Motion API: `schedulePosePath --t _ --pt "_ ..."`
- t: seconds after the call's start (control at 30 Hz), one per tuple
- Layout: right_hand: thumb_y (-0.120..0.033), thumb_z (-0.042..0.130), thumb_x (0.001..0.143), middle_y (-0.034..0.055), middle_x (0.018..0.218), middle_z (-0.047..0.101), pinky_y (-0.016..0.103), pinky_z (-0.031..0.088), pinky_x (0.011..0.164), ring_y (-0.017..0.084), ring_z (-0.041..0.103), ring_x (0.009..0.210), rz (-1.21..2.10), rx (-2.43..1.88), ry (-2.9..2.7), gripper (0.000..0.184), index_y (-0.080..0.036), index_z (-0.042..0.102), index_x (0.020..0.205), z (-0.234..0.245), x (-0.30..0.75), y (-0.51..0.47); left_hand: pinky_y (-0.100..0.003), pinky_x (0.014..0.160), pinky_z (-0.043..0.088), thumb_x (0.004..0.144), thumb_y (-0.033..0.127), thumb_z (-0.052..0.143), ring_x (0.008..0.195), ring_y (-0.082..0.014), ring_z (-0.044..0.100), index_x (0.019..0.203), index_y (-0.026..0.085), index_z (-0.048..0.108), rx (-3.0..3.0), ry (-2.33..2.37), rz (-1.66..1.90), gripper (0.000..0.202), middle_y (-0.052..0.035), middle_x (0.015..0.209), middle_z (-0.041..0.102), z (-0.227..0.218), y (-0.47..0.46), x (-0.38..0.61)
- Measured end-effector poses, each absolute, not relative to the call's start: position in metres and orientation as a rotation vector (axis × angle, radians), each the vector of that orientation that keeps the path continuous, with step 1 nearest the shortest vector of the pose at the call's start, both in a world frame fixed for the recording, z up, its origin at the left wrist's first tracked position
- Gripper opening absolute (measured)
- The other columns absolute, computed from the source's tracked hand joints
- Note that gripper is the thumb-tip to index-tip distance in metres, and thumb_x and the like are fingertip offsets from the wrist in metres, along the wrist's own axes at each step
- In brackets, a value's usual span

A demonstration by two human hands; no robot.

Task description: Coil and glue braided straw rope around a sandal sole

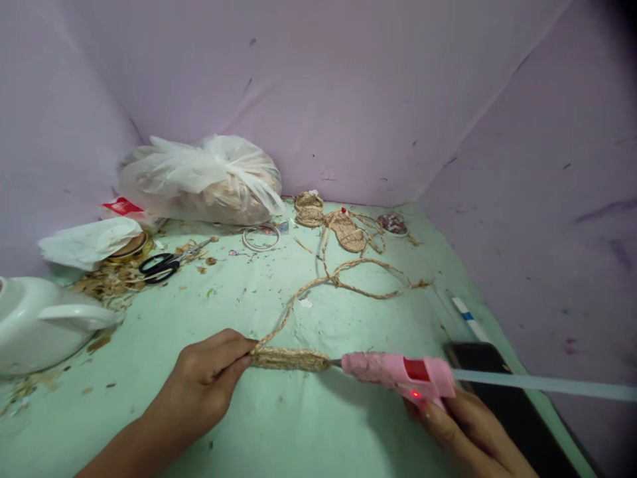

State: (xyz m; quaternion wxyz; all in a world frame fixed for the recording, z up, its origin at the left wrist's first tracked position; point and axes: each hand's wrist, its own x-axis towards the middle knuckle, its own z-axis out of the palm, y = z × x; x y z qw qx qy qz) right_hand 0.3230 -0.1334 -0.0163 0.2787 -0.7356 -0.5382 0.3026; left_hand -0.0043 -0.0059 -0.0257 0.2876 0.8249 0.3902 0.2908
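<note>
My left hand (212, 375) pinches the left end of a flat, narrow piece of coiled braided straw cord (291, 359). From that end the loose braided cord (283, 315) runs away over the table and loops in the middle. My right hand (468, 425) is wrapped round the handle of a pink hot glue gun (388, 372), whose small red light is lit. The gun's metal nozzle is at the right end of the coiled piece; whether it touches cannot be made out. A long translucent glue stick (542, 384) sticks out of the gun's back.
Two finished-looking straw pieces (348, 232) lie at the back near a small dish of beads (393, 224). Black-handled scissors (162, 265), a tape ring (261, 238), a stuffed plastic bag (204, 179) and a white jug (44, 325) stand left. A dark phone (507, 398) lies right.
</note>
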Motion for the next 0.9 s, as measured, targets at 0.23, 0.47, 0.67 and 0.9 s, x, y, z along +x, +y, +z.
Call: schedulePosePath --t 0.23,0.47,0.67,0.9 --pt "-0.054 0.054 0.079 -0.0045 0.045 0.048 0.02 0.029 0.041 0.01 0.041 0.04 1.09 -1.835 -1.026 0.038 -0.019 0.056 0.064 0.003 0.305 -0.08 -0.018 0.06 0.044 0.087 0.024 0.044 0.067 -0.0114 0.06 0.088 0.021 0.066 2.098 1.164 0.627 0.022 -0.0013 0.076 0.064 -0.024 -0.006 -0.003" --pt "-0.057 0.048 0.076 -0.0034 0.044 0.049 0.025 0.036 0.043 0.014 0.047 0.041 0.787 -2.22 -1.145 0.044 -0.018 0.068 0.077 -0.016 0.319 -0.059 -0.022 0.056 0.04 0.08 0.027 0.042 0.06 -0.0127 0.053 0.078 0.019 0.061 1.808 1.375 0.321 0.02 0.0006 0.067 0.057 -0.012 -0.006 0.0" --pt "-0.057 0.048 0.08 0.0078 0.091 0.072 0.035 0.046 0.047 0.026 0.066 0.061 0.059 -2.297 -1.826 0.042 -0.024 0.071 0.091 -0.003 0.33 -0.056 -0.021 0.052 0.034 0.077 0.024 0.042 0.055 -0.0102 0.044 0.072 0.019 0.055 1.727 1.42 0.236 0.015 0.0045 0.059 0.046 -0.009 -0.007 0.003" --pt "-0.03 0.065 0.073 0.0114 0.127 0.057 0.04 0.052 0.085 0.028 0.056 0.112 0.145 -1.301 -2.454 0.065 -0.02 0.042 0.132 0.021 0.245 -0.023 -0.022 0.055 0.033 0.074 0.022 0.051 0.058 -0.01 0.045 0.078 0.021 0.057 1.758 1.448 0.16 0.007 0.0046 0.064 0.049 -0.005 -0.008 0.002"
